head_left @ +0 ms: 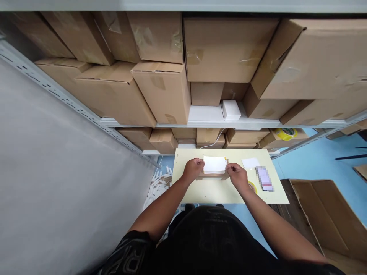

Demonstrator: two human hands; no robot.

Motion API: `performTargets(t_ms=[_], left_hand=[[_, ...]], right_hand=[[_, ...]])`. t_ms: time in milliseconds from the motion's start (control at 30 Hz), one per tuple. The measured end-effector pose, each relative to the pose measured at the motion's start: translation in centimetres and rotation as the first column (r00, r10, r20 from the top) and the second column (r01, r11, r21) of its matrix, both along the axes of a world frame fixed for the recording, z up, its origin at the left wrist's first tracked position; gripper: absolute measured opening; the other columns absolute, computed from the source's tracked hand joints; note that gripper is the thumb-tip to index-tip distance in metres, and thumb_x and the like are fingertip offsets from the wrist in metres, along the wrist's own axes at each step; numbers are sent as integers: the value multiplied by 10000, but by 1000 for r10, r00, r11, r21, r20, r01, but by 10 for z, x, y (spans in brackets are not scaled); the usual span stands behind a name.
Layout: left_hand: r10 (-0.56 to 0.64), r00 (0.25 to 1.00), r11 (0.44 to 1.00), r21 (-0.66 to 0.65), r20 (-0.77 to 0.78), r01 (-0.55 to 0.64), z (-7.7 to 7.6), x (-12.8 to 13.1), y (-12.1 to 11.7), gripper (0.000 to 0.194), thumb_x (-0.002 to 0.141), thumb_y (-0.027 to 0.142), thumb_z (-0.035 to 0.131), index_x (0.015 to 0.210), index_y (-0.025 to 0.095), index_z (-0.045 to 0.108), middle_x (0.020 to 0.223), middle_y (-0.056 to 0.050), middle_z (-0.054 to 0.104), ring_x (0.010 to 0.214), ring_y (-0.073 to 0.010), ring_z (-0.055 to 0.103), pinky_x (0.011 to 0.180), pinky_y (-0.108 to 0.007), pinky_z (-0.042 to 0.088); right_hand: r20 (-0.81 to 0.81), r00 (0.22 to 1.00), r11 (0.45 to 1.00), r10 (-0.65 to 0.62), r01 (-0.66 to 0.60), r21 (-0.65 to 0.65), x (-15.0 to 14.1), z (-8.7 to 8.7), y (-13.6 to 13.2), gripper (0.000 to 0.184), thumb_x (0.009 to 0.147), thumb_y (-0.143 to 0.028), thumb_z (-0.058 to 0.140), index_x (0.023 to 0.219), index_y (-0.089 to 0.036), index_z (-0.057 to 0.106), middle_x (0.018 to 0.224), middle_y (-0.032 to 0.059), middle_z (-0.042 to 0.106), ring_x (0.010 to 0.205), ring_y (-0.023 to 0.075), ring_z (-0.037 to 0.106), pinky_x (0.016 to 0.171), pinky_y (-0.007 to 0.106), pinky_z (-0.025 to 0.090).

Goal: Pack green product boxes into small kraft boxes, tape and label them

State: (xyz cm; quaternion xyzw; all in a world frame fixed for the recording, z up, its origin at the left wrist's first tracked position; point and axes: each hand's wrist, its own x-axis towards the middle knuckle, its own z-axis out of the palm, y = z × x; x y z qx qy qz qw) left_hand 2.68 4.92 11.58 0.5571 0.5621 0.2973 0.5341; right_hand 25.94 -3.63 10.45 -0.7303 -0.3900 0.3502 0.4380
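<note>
A white sheet, card-like (214, 163), is stretched between my two hands above a small cardboard box (212, 177) on the pale yellow table (206, 194). My left hand (196, 167) pinches its left edge between thumb and fingers. On the opposite edge, my right hand (235, 172) pinches it the same way, near a small yellow-orange bit at the corner. Part of the box is hidden under the sheet and behind my hands. Close to my right forearm lies a roll of yellow tape (252, 187), partly covered by the arm.
Right of my hand lie a phone (264, 178) and a white paper (250, 163). A shelf (206, 113) stacked with cardboard boxes stands beyond the table, with another tape roll (286, 133). Paper scraps (157, 189) litter the floor at left; an open carton (327, 214) stands at right.
</note>
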Motion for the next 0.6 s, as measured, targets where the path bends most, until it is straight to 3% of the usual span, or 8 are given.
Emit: performTargets(t_ms=[233, 400, 600], left_hand=[[-50, 914, 998, -42, -402, 36, -34, 17, 11, 104, 813, 290, 704, 810, 198, 750, 876, -53, 780, 825, -211, 699, 724, -279, 487], [-119, 847, 992, -103, -518, 76, -44, 21, 12, 146, 861, 318, 661, 870, 208, 756, 926, -53, 794, 882, -219, 715, 730, -279, 497], [-121, 833, 991, -111, -540, 72, -48, 26, 13, 150, 853, 302, 632, 856, 216, 754, 871, -46, 787, 869, -223, 716, 706, -280, 495]], right_hand=[[167, 979, 990, 116, -101, -98, 11, -43, 10, 219, 784, -377, 594, 864, -234, 741, 833, 21, 745, 772, 218, 654, 732, 315, 500], [279, 942, 972, 185, -135, -191, 12, -57, 15, 192, 832, -299, 550, 867, -240, 729, 898, 29, 757, 828, 211, 676, 764, 298, 497], [410, 870, 952, 274, -185, -243, 10, -63, 21, 184, 858, -205, 543, 879, -218, 725, 941, 52, 741, 881, 204, 668, 788, 277, 481]])
